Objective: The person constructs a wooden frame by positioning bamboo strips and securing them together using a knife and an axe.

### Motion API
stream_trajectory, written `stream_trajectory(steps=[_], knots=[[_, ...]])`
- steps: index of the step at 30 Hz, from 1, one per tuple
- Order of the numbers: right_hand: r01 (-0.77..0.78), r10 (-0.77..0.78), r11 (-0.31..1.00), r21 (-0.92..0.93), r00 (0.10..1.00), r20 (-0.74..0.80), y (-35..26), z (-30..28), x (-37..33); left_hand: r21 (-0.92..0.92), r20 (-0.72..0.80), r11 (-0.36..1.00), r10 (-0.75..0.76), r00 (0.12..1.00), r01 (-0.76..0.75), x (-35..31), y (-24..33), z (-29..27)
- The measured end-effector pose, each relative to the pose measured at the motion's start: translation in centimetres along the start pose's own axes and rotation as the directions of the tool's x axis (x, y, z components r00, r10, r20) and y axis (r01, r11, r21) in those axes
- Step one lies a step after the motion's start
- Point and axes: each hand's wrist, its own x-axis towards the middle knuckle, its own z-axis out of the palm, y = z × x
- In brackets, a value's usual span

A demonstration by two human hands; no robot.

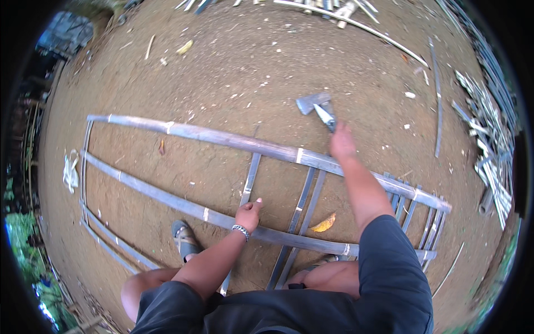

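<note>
A frame of long split bamboo poles lies on the ground before me; its far pole and near pole are joined by crosswise slats. My left hand, with a bracelet at the wrist, is closed over the near pole, where a bamboo slat crosses; whether it grips anything is hidden. Beyond the far pole my right hand closes at the dark handle of a knife with a bright blade; its fingers are partly hidden. Right behind the blade shows a grey axe head.
Several crosswise slats fill the frame's right end. A heap of bamboo strips lies at the right, and more strips at the far edge. A yellow leaf lies inside the frame, a white bag left of it. My feet stand among the poles.
</note>
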Motion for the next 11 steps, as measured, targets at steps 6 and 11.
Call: stream_trajectory(steps=[6, 11], knots=[[-0.168, 0.151, 0.942, -0.289, 0.985, -0.079, 0.0, -3.8, 0.5, 0.01, -0.041, 0.999, -0.03, 0.999, 0.03, 1.7, -0.2, -3.2], [0.014, -0.016, 0.961, -0.274, 1.0, -0.003, -2.0, -8.8, -8.0, -0.119, 0.001, 0.991, -0.053, 0.999, 0.053, -1.8, 6.0, -7.7]])
